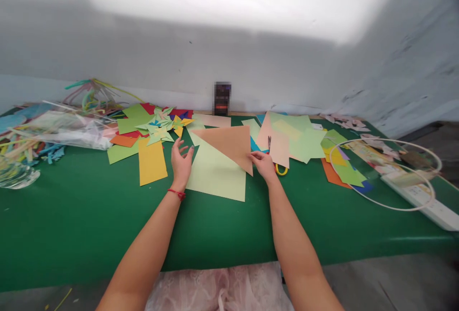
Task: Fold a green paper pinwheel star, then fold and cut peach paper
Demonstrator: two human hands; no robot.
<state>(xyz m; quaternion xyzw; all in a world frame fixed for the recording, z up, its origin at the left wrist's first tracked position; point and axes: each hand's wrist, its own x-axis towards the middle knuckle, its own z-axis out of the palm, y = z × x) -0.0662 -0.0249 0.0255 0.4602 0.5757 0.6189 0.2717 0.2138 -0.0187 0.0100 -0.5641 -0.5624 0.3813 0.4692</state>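
My right hand pinches the right edge of a folded orange-pink paper, which is raised above the table with a slanting lower edge. Beneath it a pale green sheet lies flat on the green tabletop. My left hand is at the left of both sheets, palm turned inward, fingers apart and holding nothing. A red string bracelet circles the left wrist. Just beyond my right hand lie scissors with a yellow handle, partly covered by paper. A yellow sheet rests left of my left hand.
Folded paper stars and coloured sheets lie at the back left, near a plastic bag and paper strips. More sheets spread at the right. Further right are white wire hoops and a power strip. A blurred dark object stands by the wall.
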